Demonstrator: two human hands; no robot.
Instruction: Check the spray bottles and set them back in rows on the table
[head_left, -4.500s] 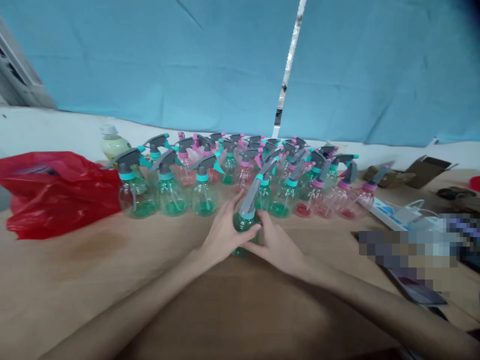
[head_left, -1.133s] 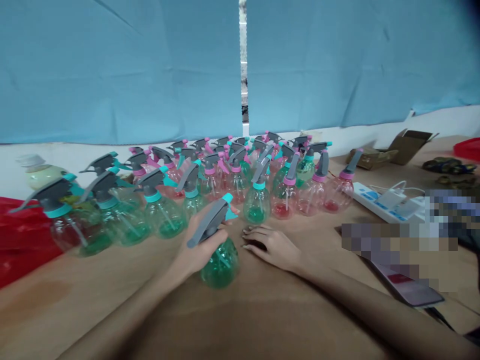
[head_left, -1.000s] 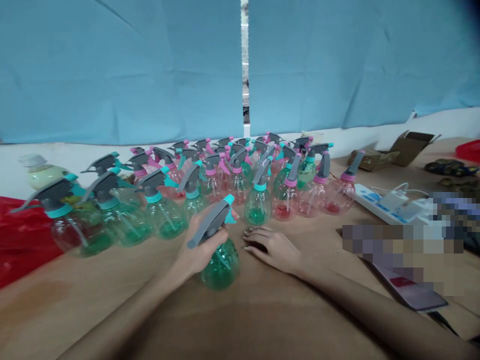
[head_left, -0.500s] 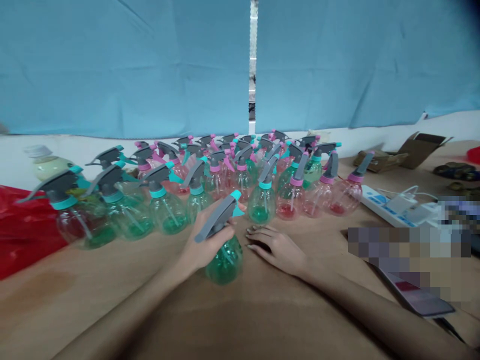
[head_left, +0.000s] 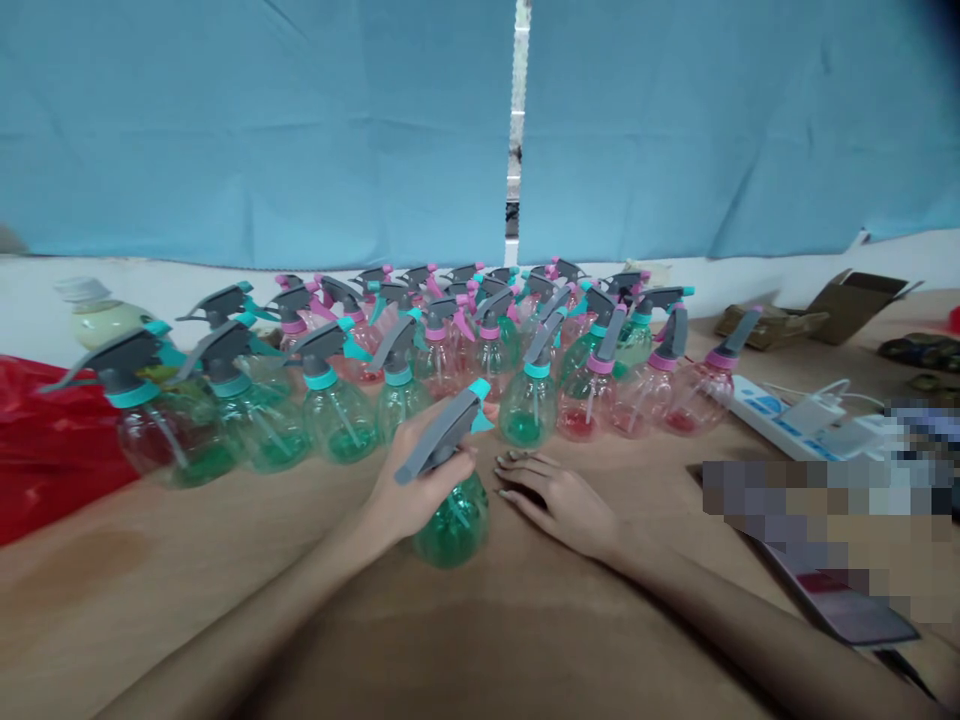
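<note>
Wrapped around the neck of a green spray bottle point(head_left: 451, 532) is my left hand point(head_left: 412, 490). The bottle stands upright, its grey trigger head with a turquoise nozzle pointing away to the right. My fingers hide its collar. To the right of it, my right hand point(head_left: 559, 495) lies on the tabletop point(head_left: 465, 650), palm down, fingers stretched out and holding nothing. Just beyond that hand stands another green spray bottle point(head_left: 527, 412) with some green tint at its base. A pink spray bottle point(head_left: 581, 405) is beside it.
Several more spray bottles, green point(head_left: 341, 425) and pink point(head_left: 697, 395), fill the back of the table. A red plastic bag point(head_left: 60, 450) lies at left, near a pale yellow bottle point(head_left: 109, 325). On the right are a power strip point(head_left: 772, 420), a phone point(head_left: 855, 605) and a cardboard box point(head_left: 855, 305).
The view has shifted slightly, so the whole scene sits a little further right. My left hand keeps its hold on the green spray bottle, and my right hand still rests flat.
</note>
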